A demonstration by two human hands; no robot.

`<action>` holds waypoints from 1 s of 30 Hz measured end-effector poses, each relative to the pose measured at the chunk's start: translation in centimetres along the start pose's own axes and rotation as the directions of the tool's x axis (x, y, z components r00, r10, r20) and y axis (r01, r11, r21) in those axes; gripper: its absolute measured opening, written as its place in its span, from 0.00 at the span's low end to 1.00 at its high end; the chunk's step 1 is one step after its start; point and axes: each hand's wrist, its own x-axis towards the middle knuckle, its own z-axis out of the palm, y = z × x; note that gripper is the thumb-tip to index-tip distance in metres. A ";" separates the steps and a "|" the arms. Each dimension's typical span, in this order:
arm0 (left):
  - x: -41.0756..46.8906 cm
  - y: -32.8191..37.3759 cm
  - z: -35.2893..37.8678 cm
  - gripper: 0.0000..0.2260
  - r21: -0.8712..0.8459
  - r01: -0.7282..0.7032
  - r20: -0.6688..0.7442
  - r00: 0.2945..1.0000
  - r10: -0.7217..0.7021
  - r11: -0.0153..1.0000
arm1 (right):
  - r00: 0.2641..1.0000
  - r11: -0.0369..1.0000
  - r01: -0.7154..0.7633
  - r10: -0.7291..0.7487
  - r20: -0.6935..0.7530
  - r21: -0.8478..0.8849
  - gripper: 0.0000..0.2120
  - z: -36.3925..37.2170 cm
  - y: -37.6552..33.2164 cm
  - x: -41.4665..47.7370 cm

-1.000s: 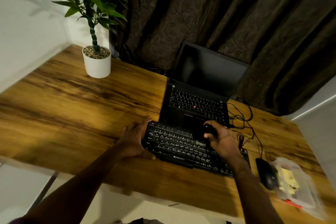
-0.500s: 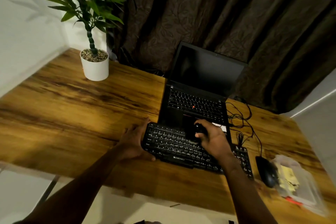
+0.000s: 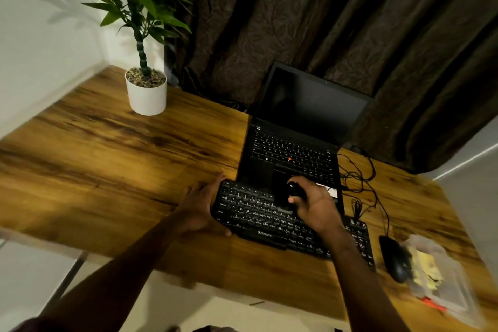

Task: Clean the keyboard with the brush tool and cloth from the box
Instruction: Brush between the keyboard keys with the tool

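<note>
– Black on black: our right hand (image 3: 314,206) curls its fingers (image 3: 295,199) round the dark brush tool (image 3: 292,191). Its tip sits on the upper key rows of the keyboard (image 3: 258,219). We cannot see the bristles.

– And the other hand?

– Our left hand (image 3: 199,203) lies fairly straight-fingered against the keyboard's left end, thumb along the near edge, bracing it.

– What can fail from here?

– We judge three faults. If the brace slackens, stroke pressure may slide the keyboard. Just beyond the right fingertips lies the laptop (image 3: 296,148), its front edge touching or under the keyboard, so dust swept forward may land in its keys. Out past the right wrist, the mouse (image 3: 394,259) and the box (image 3: 452,294) sit near the desk (image 3: 107,164) edge, where a wide forearm swing may knock them.

– Count, working outward?

– Two hands, one brush tool, one keyboard, one laptop, one mouse and one box. One yellow cloth (image 3: 428,269) appears to lie in the box, which is blurred. One potted plant (image 3: 145,94) stands well beyond the left fingers. We cannot count the tangled cables (image 3: 361,175).
</note>
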 end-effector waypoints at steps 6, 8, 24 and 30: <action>1.0 -0.7 0.7 0.69 0.054 -0.016 -0.024 1.000 0.017 0.998 | 1.000 1.000 0.020 -0.020 0.005 0.013 0.21 0.0 -1.2 0.5; 0.8 -0.6 0.5 0.70 0.046 -0.023 -0.016 1.000 0.023 0.999 | 1.000 1.000 -0.009 0.009 0.019 -0.015 0.20 -0.9 -0.2 -0.1; 0.3 -0.1 0.2 0.71 0.048 -0.028 -0.029 0.999 0.029 0.998 | 0.998 0.999 0.047 -0.046 0.053 -0.022 0.22 0.6 -0.8 1.1; 0.1 -0.4 0.4 0.68 0.076 -0.055 -0.039 0.998 0.058 0.996 | 0.998 0.995 0.054 -0.051 0.033 -0.083 0.22 0.4 -0.8 0.7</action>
